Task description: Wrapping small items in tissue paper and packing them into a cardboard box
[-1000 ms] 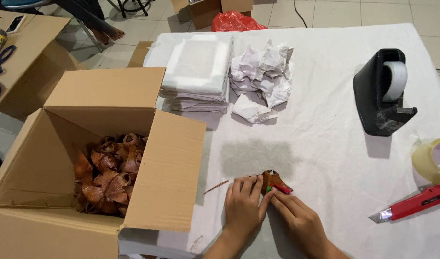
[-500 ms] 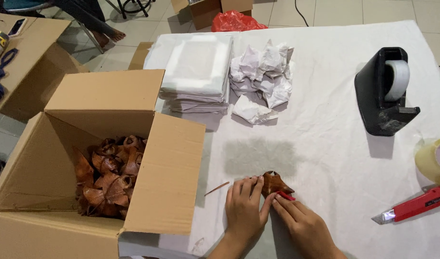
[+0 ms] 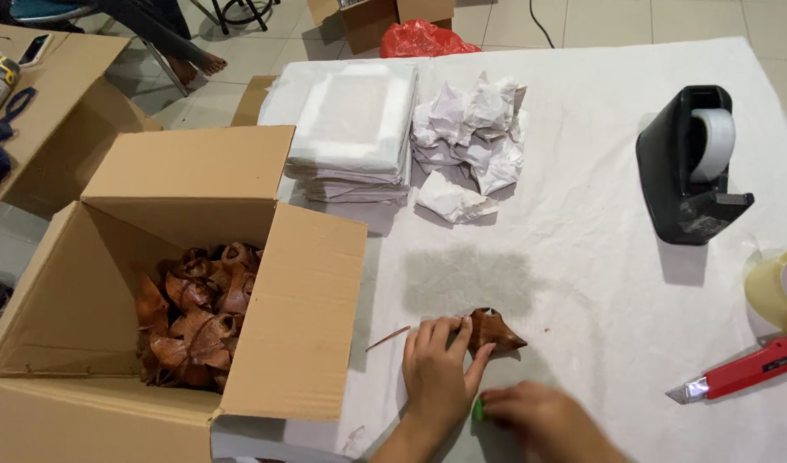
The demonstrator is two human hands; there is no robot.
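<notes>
Left hand (image 3: 435,370) is lying flat on the counter (image 3: 582,257), fingers spread, fingertips pressing the near edge of a small brown dried-leaf-like piece (image 3: 494,330); pinning it, not closed around it. Right hand (image 3: 539,420) is sitting just beside and below the left one, clenching on a small green thing (image 3: 477,409) that is mostly hidden, so its kind cannot be told. The brown piece is resting on the white cloth just past the left fingertips, pointed end facing away from both hands. A thin brown sliver (image 3: 387,338) is lying just left of the left hand.

Further left, an open cardboard box (image 3: 299,317) is holding a heap of similar brown pieces (image 3: 196,313). Beyond the hands, a stack of white sheets (image 3: 351,129) and crumpled white paper (image 3: 471,137). Off to the right, a black tape dispenser (image 3: 689,167), a clear tape roll (image 3: 777,287) and a red box cutter (image 3: 741,369), well apart from both hands.

Judgement: the piece looks brittle, so keeping light flat pressure with the left fingers and working close with the right is likely the safest way.
</notes>
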